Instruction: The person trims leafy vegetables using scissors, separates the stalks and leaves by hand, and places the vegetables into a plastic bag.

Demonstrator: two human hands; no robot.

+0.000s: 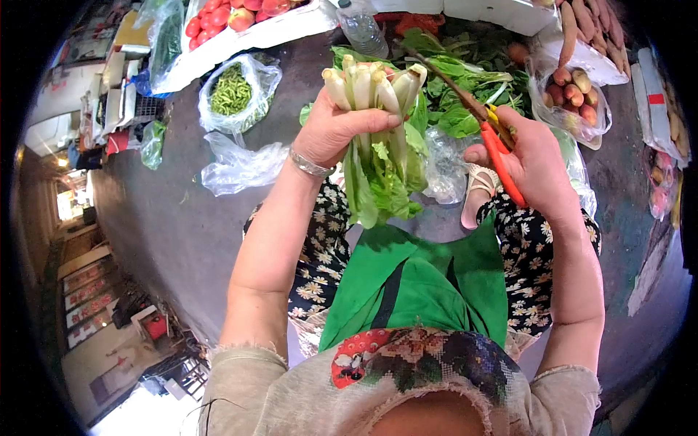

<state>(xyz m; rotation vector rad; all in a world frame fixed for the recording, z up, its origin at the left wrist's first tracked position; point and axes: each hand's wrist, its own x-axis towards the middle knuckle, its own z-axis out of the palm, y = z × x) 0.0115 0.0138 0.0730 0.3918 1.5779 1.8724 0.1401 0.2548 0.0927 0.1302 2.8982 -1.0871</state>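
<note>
My left hand (334,131) is wrapped round a bunch of leafy greens (385,171), its pale stalk ends pointing up and away from me and its leaves hanging down over my lap. In my right hand (534,156) is a pair of scissors (502,163) with orange-red handles and a bit of yellow near the pivot. Their dark, rusty-looking blades point up and to the left, apart from the stalk ends. On the floor just beyond lies a pile of loose leafy greens (458,120), partly hidden behind the bunch and the blades.
A bag of green pods (231,91) and a crumpled plastic bag (243,166) lie to the left. Ahead are a box of tomatoes (211,22) and a plastic bottle (362,29). To the right sits a bag of reddish potatoes (574,98). A green apron (414,283) covers my lap.
</note>
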